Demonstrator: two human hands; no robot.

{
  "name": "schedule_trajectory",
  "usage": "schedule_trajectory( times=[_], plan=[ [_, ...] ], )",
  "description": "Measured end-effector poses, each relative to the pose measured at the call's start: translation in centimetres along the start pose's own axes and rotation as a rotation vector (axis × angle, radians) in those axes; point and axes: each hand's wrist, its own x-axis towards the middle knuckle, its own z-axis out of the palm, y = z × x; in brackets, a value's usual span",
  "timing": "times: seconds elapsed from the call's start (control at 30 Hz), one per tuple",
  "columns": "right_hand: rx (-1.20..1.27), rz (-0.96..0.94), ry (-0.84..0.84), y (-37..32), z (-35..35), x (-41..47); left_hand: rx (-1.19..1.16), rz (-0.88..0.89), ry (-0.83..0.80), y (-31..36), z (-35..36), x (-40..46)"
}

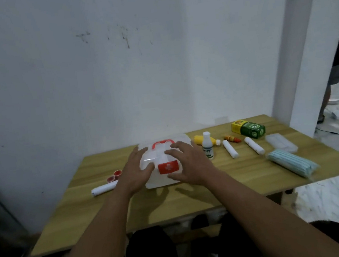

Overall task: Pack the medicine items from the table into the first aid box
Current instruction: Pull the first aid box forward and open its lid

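Observation:
A clear first aid box [161, 179] with a red handle and a red cross latch stands closed at the table's middle. My left hand [136, 171] lies against its left side, fingers spread. My right hand [191, 163] rests over its right side and lid, fingers apart. To the right lie a white bottle [207, 145], a yellow bottle [199, 140], a small orange tube [231, 139], two white gauze rolls [230, 149] [254, 145], a green and yellow carton [248, 129], a clear packet [281, 143] and a pack of blue masks [291, 162].
Left of the box lie a white roll [104, 188] and two small red tins [114, 175]. The wooden table [193, 201] stands against a white wall. A person's legs [331, 82] show in the doorway at far right.

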Motion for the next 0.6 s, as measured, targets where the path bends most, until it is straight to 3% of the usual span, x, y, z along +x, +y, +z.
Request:
schedule_trajectory(
  times=[0.17,0.37,0.47,0.6],
  plan=[
    [-0.114,-0.012,0.071,-0.8,0.8,-0.4,0.069,0.038,-0.075,-2.3,0.9,-0.9],
    [0.133,-0.071,0.195,1.1,0.7,-0.7,0.022,0.073,0.095,-2.2,2.0,-0.9],
    [0.223,-0.079,0.198,1.7,0.4,-0.1,-0.111,0.052,0.152,-1.5,2.2,-1.2],
    [0.306,-0.073,0.203,1.8,-0.6,0.8,-0.324,-0.013,0.081,-1.4,2.2,-0.9]
  ],
)
